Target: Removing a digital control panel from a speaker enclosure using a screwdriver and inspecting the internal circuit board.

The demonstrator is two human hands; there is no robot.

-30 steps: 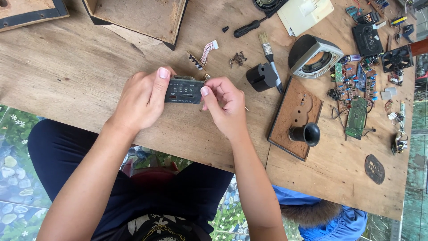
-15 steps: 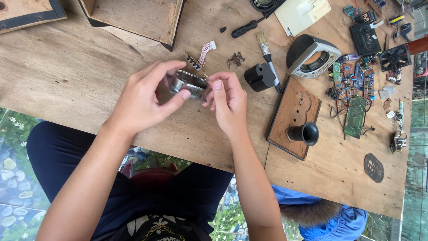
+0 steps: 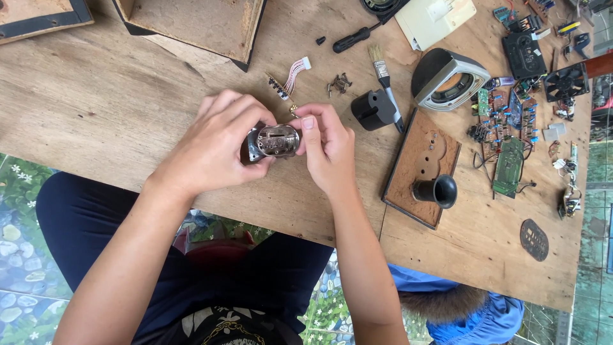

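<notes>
Both my hands hold a small metal speaker unit (image 3: 274, 142) just above the wooden table (image 3: 96, 108). Its oval, shiny face with small terminals points up at me. My left hand (image 3: 214, 147) wraps around its left side and back. My right hand (image 3: 329, 150) pinches its right edge with thumb and fingers. A small connector with pink and white wires (image 3: 290, 75) lies on the table just beyond my fingers.
A wooden box (image 3: 198, 25) stands at the back. To the right lie a paintbrush (image 3: 385, 80), a black screwdriver (image 3: 356, 38), a black cylinder (image 3: 371, 110), a speaker in a grey housing (image 3: 449, 82), a wooden panel with a black horn (image 3: 424, 169), and several circuit boards (image 3: 511, 137).
The part was held flat with its dark side up; my hands have turned it so its shiny oval face looks upward, and my left fingers now curl further around it.
</notes>
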